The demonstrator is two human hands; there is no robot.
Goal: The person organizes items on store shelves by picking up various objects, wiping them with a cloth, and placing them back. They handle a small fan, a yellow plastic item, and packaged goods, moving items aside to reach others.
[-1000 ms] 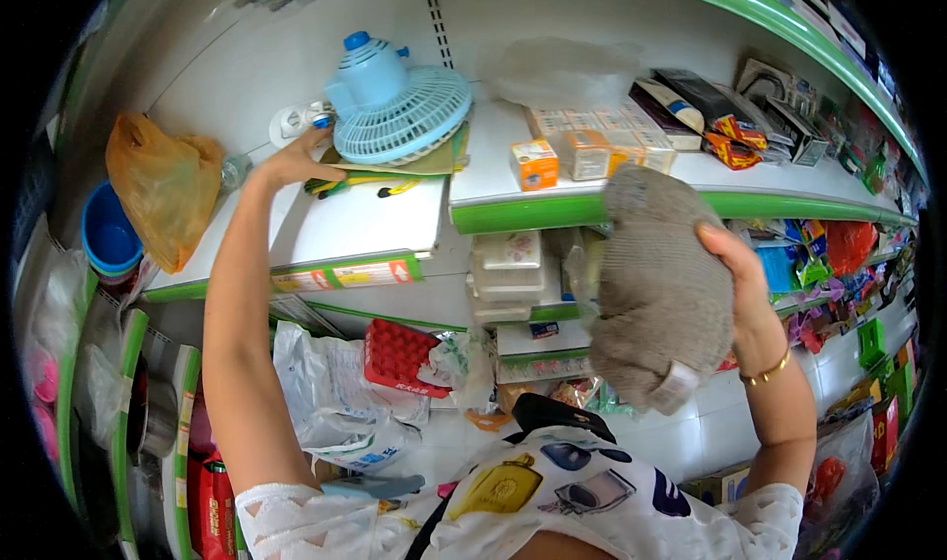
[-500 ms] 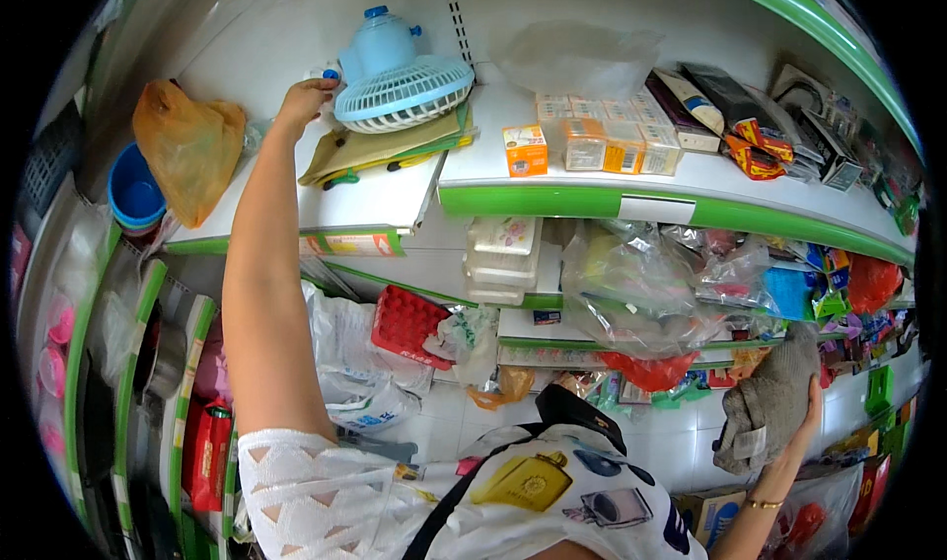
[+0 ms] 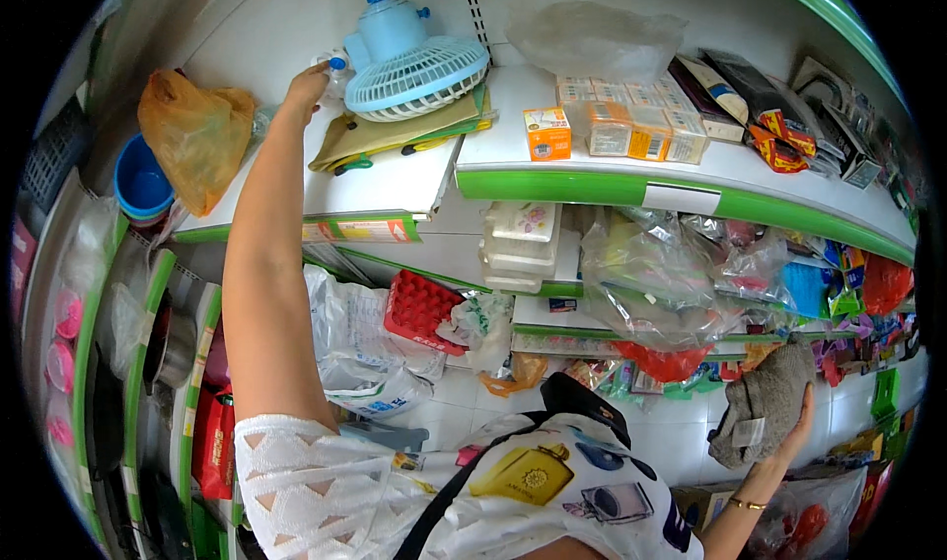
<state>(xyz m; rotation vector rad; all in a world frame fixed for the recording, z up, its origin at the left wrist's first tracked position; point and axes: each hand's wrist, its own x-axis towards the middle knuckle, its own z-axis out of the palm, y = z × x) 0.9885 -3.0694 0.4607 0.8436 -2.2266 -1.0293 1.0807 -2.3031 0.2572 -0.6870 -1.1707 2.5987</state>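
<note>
My left hand [image 3: 310,84] reaches to the upper shelf, its fingers closed on a small white object with a blue knob [image 3: 337,63], beside a light blue fan [image 3: 412,62]. The fan rests on folded khaki and yellow cloths [image 3: 345,144] near the edge of a white shelf [image 3: 375,190]. Down at the lower right, my right hand [image 3: 797,417] grips a bunched grey ribbed cloth [image 3: 760,402].
An orange plastic bag [image 3: 192,136] and stacked blue basins [image 3: 140,180] stand at left. Small boxes [image 3: 631,121] lie on the right shelf. Below are stacked containers [image 3: 518,249], a red tray [image 3: 414,313] and bagged goods [image 3: 651,294]; more shelving curves down the left side.
My left hand has risen to the small object behind the cloths. My right hand, with the grey cloth, has dropped from mid-height to the lower right. The view has shifted slightly.
</note>
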